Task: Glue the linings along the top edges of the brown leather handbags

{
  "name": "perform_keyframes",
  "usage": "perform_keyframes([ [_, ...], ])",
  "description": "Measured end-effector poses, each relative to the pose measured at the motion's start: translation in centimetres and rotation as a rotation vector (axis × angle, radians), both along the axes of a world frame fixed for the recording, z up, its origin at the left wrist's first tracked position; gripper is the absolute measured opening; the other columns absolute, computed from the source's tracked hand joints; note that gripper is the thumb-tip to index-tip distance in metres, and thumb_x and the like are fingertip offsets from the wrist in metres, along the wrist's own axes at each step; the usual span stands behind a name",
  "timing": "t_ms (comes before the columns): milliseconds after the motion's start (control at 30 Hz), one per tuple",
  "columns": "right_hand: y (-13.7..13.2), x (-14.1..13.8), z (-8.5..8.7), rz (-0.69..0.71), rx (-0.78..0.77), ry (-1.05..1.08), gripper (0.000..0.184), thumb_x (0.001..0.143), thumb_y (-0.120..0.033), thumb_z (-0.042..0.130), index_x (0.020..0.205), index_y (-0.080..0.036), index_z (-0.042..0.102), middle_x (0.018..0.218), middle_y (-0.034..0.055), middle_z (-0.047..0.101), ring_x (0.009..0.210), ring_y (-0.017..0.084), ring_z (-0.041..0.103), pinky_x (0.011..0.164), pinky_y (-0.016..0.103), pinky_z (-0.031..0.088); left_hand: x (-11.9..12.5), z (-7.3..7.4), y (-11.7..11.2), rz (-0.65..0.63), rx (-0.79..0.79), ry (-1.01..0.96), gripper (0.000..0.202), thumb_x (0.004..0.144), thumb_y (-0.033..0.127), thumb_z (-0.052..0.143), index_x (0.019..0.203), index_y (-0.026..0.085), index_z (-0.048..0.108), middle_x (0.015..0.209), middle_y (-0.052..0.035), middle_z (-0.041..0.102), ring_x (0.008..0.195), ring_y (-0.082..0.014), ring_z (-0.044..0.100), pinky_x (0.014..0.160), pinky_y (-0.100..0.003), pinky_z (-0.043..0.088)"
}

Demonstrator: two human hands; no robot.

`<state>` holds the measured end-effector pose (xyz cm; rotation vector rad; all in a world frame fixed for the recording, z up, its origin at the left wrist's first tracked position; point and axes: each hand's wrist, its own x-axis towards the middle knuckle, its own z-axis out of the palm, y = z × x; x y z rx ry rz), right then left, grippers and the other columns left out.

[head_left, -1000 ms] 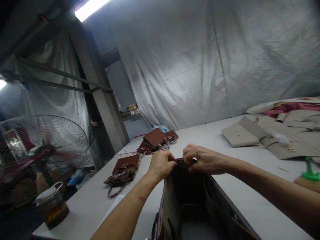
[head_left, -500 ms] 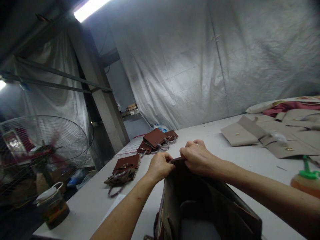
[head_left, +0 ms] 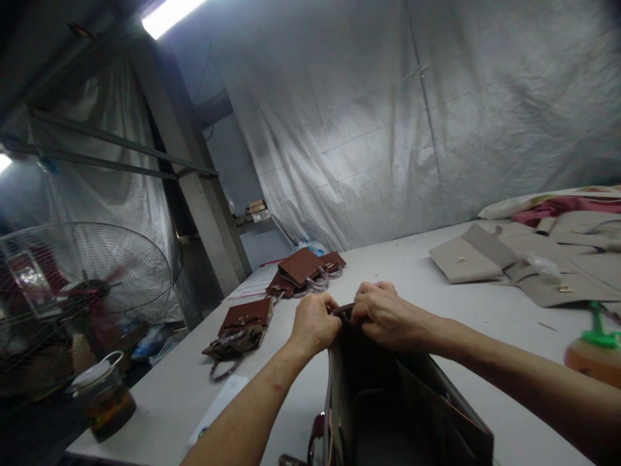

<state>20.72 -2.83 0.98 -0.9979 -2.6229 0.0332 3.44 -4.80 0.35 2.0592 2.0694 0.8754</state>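
A dark brown bag [head_left: 388, 408] stands open on the white table [head_left: 422, 272] right in front of me. My left hand [head_left: 314, 325] is closed in a pinch on the far end of the bag's top rim. My right hand [head_left: 385, 315] grips the same far rim just beside it, fingers curled over the edge. The two hands nearly touch. The bag's grey inside shows below my wrists.
Small brown bags [head_left: 242, 323] and another group [head_left: 305, 270] lie to the left on the table. Beige leather pieces [head_left: 509, 265] lie at the right, with a green-capped bottle [head_left: 594, 353]. A jar [head_left: 103, 398] stands at the table's near-left corner. A fan [head_left: 82, 285] spins left.
My hands have shifted slightly along the bag's far rim and stay pinched on it. The bag's mouth has narrowed and swung a little to the right.
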Motion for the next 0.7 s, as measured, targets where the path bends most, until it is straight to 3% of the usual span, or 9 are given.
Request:
perform_keyframes([
  [200,1.4,1.0,-0.6,-0.11,-0.008,0.13,0.033,0.071,-0.007,0.052,0.083,-0.022,0.078,0.085,0.0072,0.075,0.101,0.027,0.058,0.083,0.041,0.029,-0.4,0.0,-0.1,-0.056,-0.041,-0.052,0.022,0.061,0.014,0.063,0.079,0.018,0.076,0.068,-0.0004,0.068,0.063,-0.0138,0.055,0.054,-0.022,0.033],
  [500,1.4,0.7,-0.6,-0.052,0.001,0.146,0.019,0.075,-0.021,0.061,0.089,-0.022,0.073,0.091,0.0081,0.071,0.102,0.029,0.055,0.085,0.042,0.029,-0.8,0.0,0.3,-0.07,-0.058,-0.081,0.019,0.061,0.014,0.064,0.077,0.017,0.074,0.069,-0.0005,0.067,0.063,-0.0137,0.055,0.054,-0.022,0.034],
  [700,1.5,-0.3,0.0,-0.098,0.044,0.095,0.025,0.07,-0.01,0.059,0.091,-0.018,0.069,0.086,0.0097,0.069,0.093,0.027,0.059,0.086,0.04,0.029,-0.6,0.1,0.1,-0.05,-0.067,-0.085,0.018,0.062,0.017,0.065,0.077,0.018,0.075,0.069,-0.0016,0.067,0.064,-0.0147,0.055,0.054,-0.023,0.034],
])
